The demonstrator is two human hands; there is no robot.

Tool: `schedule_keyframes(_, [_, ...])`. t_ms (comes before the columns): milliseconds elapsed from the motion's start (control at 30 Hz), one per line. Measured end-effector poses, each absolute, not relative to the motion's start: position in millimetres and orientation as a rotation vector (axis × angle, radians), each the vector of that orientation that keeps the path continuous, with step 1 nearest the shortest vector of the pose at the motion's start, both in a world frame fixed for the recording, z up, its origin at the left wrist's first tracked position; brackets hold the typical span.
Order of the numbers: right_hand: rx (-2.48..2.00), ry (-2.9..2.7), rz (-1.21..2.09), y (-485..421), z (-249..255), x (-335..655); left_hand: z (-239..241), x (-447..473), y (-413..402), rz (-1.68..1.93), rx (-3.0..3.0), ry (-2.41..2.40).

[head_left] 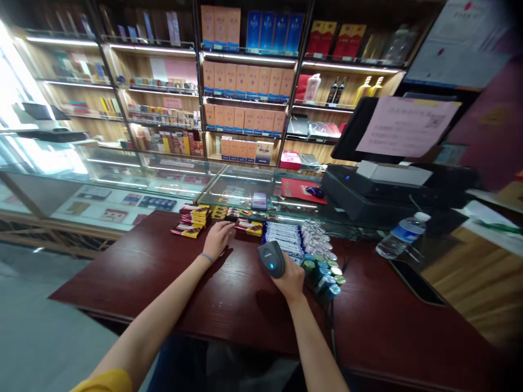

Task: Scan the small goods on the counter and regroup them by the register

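My right hand [291,276] is wrapped round the handle of a dark grey barcode scanner [271,258], which shows a blue light and is held above the brown table. My left hand [218,239] is over the table with its fingers stretched out, between two groups of red and yellow packets. A stack of these packets [192,220] lies to its left; a smaller pile [249,227] lies just right of its fingertips. Right of that are a row of blue-and-white slim packs [283,238], several silvery round-topped items [316,239] and green and blue cylinders [324,276].
A water bottle [402,237] and a phone [417,282] lie to the right on the table [134,272]. Behind stand a glass display counter [171,188], a red mat [296,189] with a mouse, and a monitor [351,130]. Shelves of boxed goods line the wall.
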State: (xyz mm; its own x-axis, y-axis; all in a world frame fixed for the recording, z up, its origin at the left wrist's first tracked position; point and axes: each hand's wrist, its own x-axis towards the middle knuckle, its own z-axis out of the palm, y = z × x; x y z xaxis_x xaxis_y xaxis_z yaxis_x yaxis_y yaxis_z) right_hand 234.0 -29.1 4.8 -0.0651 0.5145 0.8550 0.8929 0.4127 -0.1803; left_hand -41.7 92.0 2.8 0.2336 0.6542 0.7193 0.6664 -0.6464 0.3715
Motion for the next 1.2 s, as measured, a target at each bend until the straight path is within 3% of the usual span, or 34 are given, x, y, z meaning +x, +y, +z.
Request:
schedule_keyframes(333, [-1.107, -1.86, -0.619, -26.2, -4.4, 224.6, -11.0, -162.6, 74.7, -1.251, -2.155, -1.644])
schedule_keyframes(800, [-1.091, -1.982, -0.553, -32.3, 1.6, 213.1, -21.5, -165.1, 83.3, -0.849, -2.12, -1.987])
schedule_keyframes(1067, [-1.1, -1.982, -0.553, -29.2, -4.9, 215.4, -11.0, -164.2, 69.0, -1.074, -2.141, -1.817])
schedule_keyframes(1200, [-1.119, -1.971, -0.57, -28.3, -7.3, 217.3, -5.7, -158.7, 68.0, -1.482, -1.965, -1.785])
